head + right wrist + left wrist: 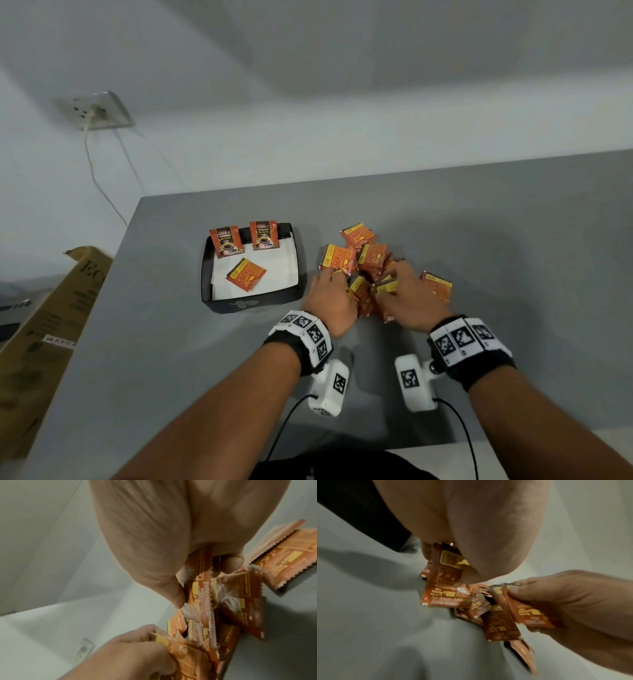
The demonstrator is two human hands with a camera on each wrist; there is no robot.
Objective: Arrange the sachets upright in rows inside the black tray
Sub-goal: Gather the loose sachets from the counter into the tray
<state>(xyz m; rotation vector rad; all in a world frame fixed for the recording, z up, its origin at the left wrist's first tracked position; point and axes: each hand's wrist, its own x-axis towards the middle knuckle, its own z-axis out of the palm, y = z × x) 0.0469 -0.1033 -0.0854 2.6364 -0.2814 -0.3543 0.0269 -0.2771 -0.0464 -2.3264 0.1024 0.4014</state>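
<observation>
A black tray (pixel 270 299) lined with white paper sits left of centre on the grey table. Two orange sachets (pixel 226 241) (pixel 263 234) stand upright against its back wall. A third (pixel 246 274) lies flat inside. Right of the tray is a loose pile of sachets (pixel 363 257). Both hands are in the pile's near side. My left hand (pixel 334 279) grips a sachet (pixel 443 577) between thumb and fingers. My right hand (pixel 394 282) pinches a small bunch of sachets (pixel 200 588) on edge. One sachet (pixel 436 286) lies apart at the right.
A cardboard box (pixel 44 325) leans beside the table's left edge. A wall socket (pixel 96 111) with a cable hangs on the wall behind. Bare grey tabletop (pixel 496 222) stretches to the right and behind the pile.
</observation>
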